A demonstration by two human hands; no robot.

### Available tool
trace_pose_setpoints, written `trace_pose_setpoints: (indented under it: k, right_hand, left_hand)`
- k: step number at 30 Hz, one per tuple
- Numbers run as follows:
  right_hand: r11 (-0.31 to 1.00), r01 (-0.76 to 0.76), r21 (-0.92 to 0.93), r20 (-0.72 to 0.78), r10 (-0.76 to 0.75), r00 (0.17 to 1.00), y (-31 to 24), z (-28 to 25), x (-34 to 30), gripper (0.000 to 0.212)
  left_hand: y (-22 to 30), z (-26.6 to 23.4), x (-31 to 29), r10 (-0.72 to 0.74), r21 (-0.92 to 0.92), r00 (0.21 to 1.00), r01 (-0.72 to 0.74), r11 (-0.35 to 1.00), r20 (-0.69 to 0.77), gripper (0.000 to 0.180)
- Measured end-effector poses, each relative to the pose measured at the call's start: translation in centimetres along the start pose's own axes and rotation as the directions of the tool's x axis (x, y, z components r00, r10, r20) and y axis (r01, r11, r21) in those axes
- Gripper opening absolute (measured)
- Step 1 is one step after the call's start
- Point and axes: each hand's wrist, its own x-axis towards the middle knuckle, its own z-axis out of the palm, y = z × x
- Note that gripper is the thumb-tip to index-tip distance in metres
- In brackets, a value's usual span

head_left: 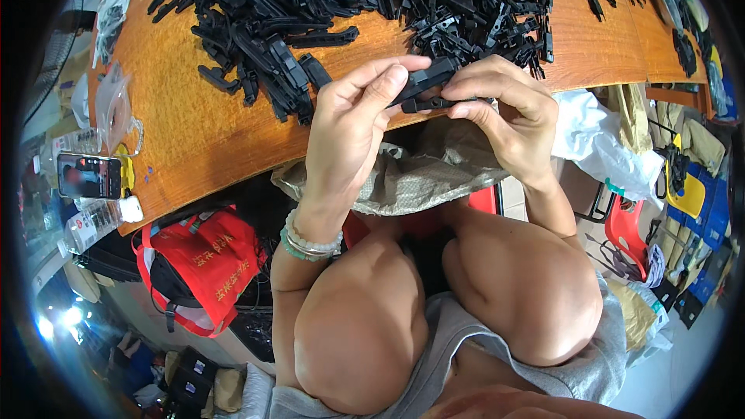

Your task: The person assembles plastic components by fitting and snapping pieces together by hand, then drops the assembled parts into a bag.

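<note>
Writing on a bag and a bottle.
A bright red fabric tote bag [206, 264], hanging below the left edge of the table, carries yellow characters [230, 275] in two slanting rows, its clearest lettering. The clear plastic bottle with a white cap [89, 225] bears small print, too fine to make out. On the lit screen of the dark rectangular phone [89, 176], any text is too small to tell.

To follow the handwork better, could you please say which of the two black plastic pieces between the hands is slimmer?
The lower, narrow strip, its end at the right hand; the upper piece is visibly broader.
</note>
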Motion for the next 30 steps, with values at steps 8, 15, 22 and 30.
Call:
trace_pose_setpoints:
  k: [8, 15, 22, 30]
  right_hand:
    - [0.999, 0.037, -0.010, -0.038, -0.037, 0.999, 0.5, 0.2, -0.3, 0.015]
    - [0.991, 0.075, -0.107, -0.068, -0.082, 0.994, 0.6, -0.1, -0.6, 0.016]
    - [0.960, 0.107, -0.258, 0.007, -0.109, 0.994, 0.7, -0.3, -0.3, 0.033]
    - [0.949, 0.088, -0.301, -0.008, -0.094, 0.996, 0.5, -0.1, -0.4, 0.023]
  left_hand:
    - [-0.1, 0.3, -0.4, -0.011, 0.182, 1.000, 0.011, 0.983, -0.003, 0.031]
    - [-1.1, 0.9, -1.1, 0.350, 0.726, 0.908, -0.399, 0.560, 0.229, 0.036]
    - [-0.2, 0.6, -0.9, 0.377, 0.800, 0.835, -0.519, 0.301, 0.401, 0.033]
    - [-0.2, 0.3, -0.6, 0.360, 0.767, 0.826, -0.549, 0.333, 0.435, 0.031]
